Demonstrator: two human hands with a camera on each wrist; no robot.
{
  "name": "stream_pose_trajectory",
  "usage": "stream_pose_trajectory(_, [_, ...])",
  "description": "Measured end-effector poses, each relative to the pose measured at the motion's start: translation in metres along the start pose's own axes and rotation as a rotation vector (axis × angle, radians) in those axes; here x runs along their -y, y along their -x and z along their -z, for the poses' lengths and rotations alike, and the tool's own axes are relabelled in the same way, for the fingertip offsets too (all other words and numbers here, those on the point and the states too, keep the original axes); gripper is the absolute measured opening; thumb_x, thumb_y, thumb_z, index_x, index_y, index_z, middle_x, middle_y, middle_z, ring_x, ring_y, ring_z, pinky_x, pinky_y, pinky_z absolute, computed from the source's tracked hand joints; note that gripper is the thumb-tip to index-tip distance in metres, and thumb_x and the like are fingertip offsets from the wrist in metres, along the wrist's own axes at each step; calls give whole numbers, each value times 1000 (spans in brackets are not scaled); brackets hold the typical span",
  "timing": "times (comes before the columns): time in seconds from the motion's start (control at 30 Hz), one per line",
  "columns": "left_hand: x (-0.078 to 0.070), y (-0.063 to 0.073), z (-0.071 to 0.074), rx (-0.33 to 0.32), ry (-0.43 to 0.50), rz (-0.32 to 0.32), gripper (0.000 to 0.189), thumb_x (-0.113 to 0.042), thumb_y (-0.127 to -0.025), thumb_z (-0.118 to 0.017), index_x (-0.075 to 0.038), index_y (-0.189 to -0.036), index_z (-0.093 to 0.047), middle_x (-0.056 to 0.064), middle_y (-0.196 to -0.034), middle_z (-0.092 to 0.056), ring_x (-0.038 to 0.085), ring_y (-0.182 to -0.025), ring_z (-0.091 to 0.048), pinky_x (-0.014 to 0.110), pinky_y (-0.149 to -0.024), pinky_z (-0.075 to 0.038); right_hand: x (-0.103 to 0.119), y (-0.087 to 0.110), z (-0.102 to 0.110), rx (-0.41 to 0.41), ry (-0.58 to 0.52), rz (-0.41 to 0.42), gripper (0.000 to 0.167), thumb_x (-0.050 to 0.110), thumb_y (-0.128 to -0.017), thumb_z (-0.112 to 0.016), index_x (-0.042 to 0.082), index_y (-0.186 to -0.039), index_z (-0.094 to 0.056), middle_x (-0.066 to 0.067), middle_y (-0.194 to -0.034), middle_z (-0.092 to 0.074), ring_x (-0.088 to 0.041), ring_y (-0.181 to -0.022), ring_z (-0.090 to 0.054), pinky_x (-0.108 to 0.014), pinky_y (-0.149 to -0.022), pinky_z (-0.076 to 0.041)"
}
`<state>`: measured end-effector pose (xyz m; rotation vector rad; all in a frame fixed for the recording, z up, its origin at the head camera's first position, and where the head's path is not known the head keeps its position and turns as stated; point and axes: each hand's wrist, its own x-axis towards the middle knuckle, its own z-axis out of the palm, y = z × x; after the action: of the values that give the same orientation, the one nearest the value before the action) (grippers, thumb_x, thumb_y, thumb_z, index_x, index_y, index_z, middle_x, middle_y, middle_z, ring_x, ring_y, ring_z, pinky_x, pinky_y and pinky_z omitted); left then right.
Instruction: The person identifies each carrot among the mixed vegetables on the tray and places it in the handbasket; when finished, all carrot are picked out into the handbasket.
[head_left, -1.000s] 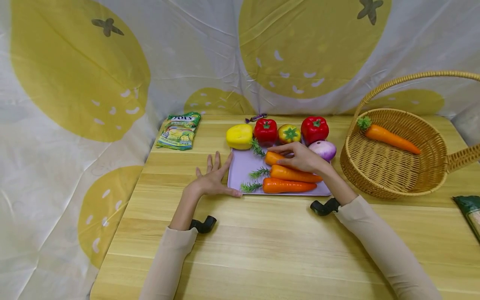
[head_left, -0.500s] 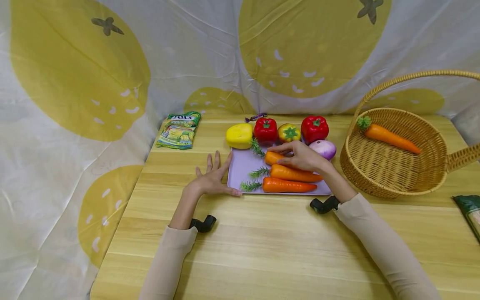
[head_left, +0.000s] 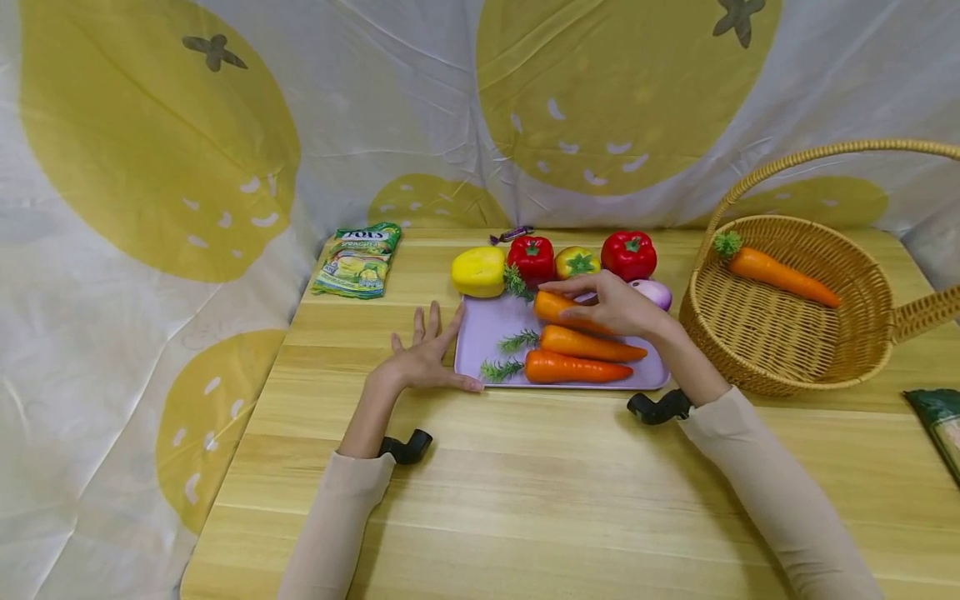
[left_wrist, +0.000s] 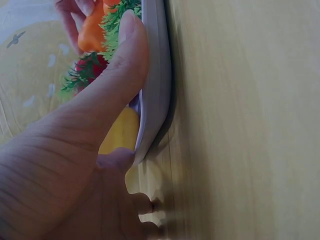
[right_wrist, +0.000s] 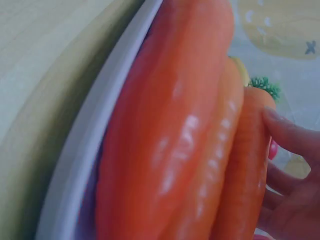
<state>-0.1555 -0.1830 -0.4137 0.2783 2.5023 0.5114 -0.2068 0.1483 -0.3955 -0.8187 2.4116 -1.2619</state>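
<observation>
On a lilac tray (head_left: 477, 329) lie two orange carrots, a middle carrot (head_left: 585, 342) and a front carrot (head_left: 577, 367), both with green tops. My right hand (head_left: 618, 307) pinches a third carrot (head_left: 553, 307) behind them, thumb on the near side and fingers on the far side. In the right wrist view this carrot (right_wrist: 250, 150) is close beside the other two. My left hand (head_left: 423, 365) has its fingers spread at the tray's left end. Its thumb lies along the tray wall (left_wrist: 159, 65) in the left wrist view.
Behind the tray stand a yellow pepper (head_left: 478, 272), red peppers (head_left: 630, 255), a yellow-red tomato-like vegetable (head_left: 577, 262) and a purple-white eggplant (head_left: 652, 293). A wicker basket (head_left: 697, 333) holding a carrot (head_left: 783, 277) is at right. Packets (head_left: 358, 262) and a wrapped candy (head_left: 512, 235) lie around.
My right hand has shifted slightly right and back, and the rear carrot has moved with it, away from the middle carrot. My left hand has stayed at the tray's left end.
</observation>
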Motion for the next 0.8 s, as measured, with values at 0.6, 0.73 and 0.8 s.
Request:
stream_pose_trajectory(0.6, [-1,0,0,-2,1,6,133,-67,-78,-81,-33,-165,13,17,-168,33,42,-155,32,80,-114,16,29,36,44,-66,-21,-63,43,14,-97,-73,22,-139,-68,-9,-130,-69,-19,-83,-55,-24,-65,-47])
stream_pose_trajectory(0.73, [-1,1,0,-3,2,1,132,-66,-78,-81,-32,-166,12,19,-168,32,43,-155,31,81,-114,15,36,51,60,-83,6,-100,44,17,-97,-73,27,-140,-67,-4,-139,-67,-13,-99,-59,-21,-72,-48])
stream_pose_trajectory(0.8, [-1,1,0,-4,3,1,133,-67,-78,-81,-33,-166,12,18,-168,32,43,-155,31,81,-114,16,39,59,69,-94,26,-122,44,17,-97,-74,26,-140,-67,-5,-143,-65,-8,-104,-60,-21,-71,-48])
